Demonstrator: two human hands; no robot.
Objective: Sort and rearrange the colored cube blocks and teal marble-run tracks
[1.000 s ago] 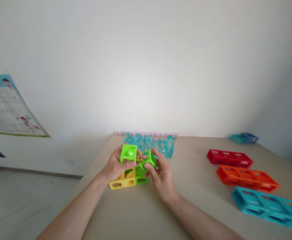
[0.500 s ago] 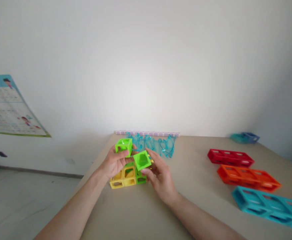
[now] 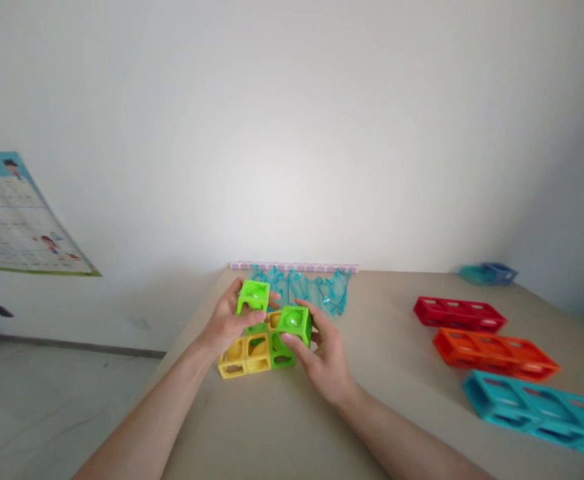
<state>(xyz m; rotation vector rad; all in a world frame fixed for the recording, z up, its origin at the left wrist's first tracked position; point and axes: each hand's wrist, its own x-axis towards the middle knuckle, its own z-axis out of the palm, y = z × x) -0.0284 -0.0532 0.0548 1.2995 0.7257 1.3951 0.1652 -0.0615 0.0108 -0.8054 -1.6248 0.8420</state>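
My left hand [image 3: 229, 321] is closed around a bright green hollow cube block [image 3: 253, 295], held up over the table. In my right hand [image 3: 326, 357] is a second green cube block [image 3: 293, 321], gripped between thumb and fingers, with a round hollow in its upper face. Below both hands stands a cluster of joined cube blocks, with yellow blocks [image 3: 245, 355] at the left and a green block [image 3: 282, 351] at the right. My hands and the held cubes hide part of the cluster's back; whether the right cube touches it I cannot tell.
On the right of the table [image 3: 372, 400] lie a red block row [image 3: 459, 315], an orange block row [image 3: 495, 353] and a turquoise block row [image 3: 542, 410]. Clear blue plastic pieces [image 3: 317, 290] lie at the back, before a patterned strip [image 3: 292, 267]. Blue blocks [image 3: 497, 274] sit in the far right corner.
The green cube in my right hand has turned and moved slightly right. The left cube has tilted and shifted a little right, so its hollow face shows. The cluster stays in place.
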